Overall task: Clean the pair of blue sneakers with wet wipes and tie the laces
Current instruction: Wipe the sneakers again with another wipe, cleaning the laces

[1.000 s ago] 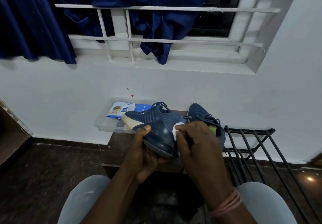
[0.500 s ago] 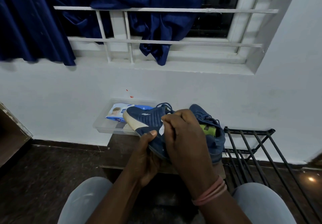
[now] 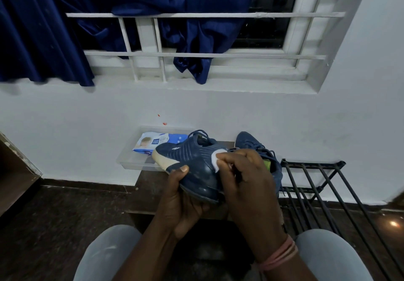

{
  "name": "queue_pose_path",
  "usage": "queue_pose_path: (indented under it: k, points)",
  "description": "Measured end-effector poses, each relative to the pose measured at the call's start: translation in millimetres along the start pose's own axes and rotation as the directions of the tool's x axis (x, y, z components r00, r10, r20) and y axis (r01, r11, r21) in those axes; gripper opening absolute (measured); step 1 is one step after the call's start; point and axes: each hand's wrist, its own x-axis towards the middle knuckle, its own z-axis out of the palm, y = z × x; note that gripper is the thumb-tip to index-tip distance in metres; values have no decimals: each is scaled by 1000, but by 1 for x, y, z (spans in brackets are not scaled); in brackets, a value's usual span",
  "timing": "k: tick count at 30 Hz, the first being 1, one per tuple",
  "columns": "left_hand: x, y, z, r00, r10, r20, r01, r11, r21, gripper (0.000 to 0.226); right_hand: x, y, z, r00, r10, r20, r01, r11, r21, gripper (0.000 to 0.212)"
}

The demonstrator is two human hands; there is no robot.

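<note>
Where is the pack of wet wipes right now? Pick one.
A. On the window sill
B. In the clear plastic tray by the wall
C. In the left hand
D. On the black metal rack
B: the pack of wet wipes lies inside the clear plastic tray against the wall, behind the held sneaker.

The held sneaker (image 3: 192, 162) sits between the left hand (image 3: 183, 195) below and the right hand (image 3: 244, 182) — which presses a wipe (image 3: 217, 159) onto it. Behind: the wipes pack (image 3: 153, 144) in a tray (image 3: 131, 160). The second sneaker (image 3: 247, 140) stands right, rack (image 3: 317, 184) beyond.
</note>
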Motion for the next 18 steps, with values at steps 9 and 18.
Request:
queue_pose_path:
  k: [9,18]
  points:
    - [-16,-25,2,957,-97,274,164,958,-236,60,0,-6,-29,956,214,202,-273,904,330,12]
    - [-10,-10,-23,987,-126,-99,146,959,244,96,24,24,-37,919,110,380,-268,878,396,13]
